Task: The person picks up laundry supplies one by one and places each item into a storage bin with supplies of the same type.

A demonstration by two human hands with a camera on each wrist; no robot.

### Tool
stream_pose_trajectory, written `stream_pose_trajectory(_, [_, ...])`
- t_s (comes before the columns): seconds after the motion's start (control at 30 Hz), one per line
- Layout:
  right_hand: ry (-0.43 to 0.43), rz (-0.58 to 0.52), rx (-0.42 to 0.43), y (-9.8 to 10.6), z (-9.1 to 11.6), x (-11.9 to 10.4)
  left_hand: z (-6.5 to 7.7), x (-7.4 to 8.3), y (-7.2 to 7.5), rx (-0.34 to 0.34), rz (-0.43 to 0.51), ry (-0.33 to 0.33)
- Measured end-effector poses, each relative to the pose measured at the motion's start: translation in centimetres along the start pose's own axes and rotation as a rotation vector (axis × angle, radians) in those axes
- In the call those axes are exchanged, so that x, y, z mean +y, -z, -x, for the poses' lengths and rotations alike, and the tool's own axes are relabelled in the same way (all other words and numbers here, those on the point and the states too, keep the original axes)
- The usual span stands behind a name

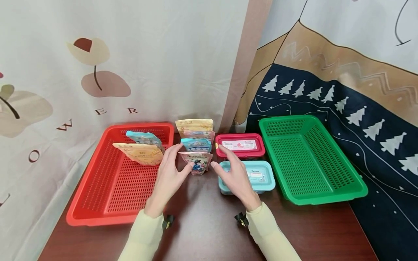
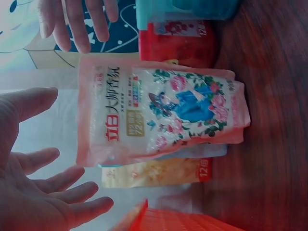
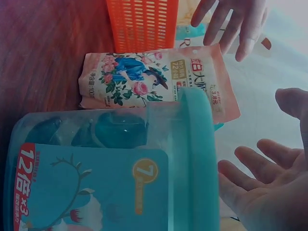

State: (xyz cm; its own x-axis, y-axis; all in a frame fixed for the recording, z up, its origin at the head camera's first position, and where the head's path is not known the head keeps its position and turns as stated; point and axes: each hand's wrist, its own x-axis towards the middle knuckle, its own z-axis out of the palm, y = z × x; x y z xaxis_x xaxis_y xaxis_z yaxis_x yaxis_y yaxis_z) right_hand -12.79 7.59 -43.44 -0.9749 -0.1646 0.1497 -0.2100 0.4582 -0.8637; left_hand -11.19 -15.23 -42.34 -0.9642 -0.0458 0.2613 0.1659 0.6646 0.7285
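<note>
A row of standing pouches fills the middle of the table. At its front is a pink pouch (image 1: 197, 164) printed with flowers and a figure in blue; behind it come a blue pouch (image 1: 196, 144) and a yellow pouch (image 1: 193, 125). My left hand (image 1: 168, 177) is just left of the pink pouch, fingers spread and holding nothing. On the other side my right hand (image 1: 236, 175) hovers over the left part of a teal-lidded tub (image 3: 199, 159), fingers extended. In the left wrist view, the pink pouch (image 2: 163, 110) stands between both hands, untouched.
Left is a red basket (image 1: 117, 197) with a blue pouch (image 1: 145, 137) and an orange pouch (image 1: 140, 153) leaning inside. A red-lidded tub (image 1: 258, 145) sits behind the teal one. A green basket (image 1: 320, 163) stands at the right. Printed curtains (image 1: 183, 65) hang behind the table.
</note>
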Motion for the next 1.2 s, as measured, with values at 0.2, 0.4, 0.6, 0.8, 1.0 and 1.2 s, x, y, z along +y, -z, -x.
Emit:
stream_pose_trajectory(0.2, [-0.028,-0.002,-0.012,-0.3,-0.7,0.1,-0.6,-0.3,-0.1,-0.022,0.040,0.032])
stream_pose_trajectory(0.4, [-0.061,0.000,-0.045,-0.6,-1.1,0.0,-1.0,-0.4,0.3,-0.108,0.110,0.100])
stream_pose_trajectory(0.6, [-0.042,0.013,-0.080,-0.6,-1.6,0.1,-1.3,-0.3,0.8,-0.165,0.056,0.104])
stream_pose_trajectory(0.8, [-0.036,0.064,-0.116,-0.7,-2.3,0.0,-1.7,-0.3,1.1,-0.190,-0.025,0.047])
stream_pose_trajectory(1.0, [-0.024,0.089,-0.126,-1.3,-2.9,-0.1,-2.0,0.0,1.2,-0.197,-0.057,0.039])
stream_pose_trajectory(1.2, [0.011,0.110,-0.105,-2.0,-3.5,-0.1,-2.7,-0.3,0.5,-0.208,-0.060,0.071])
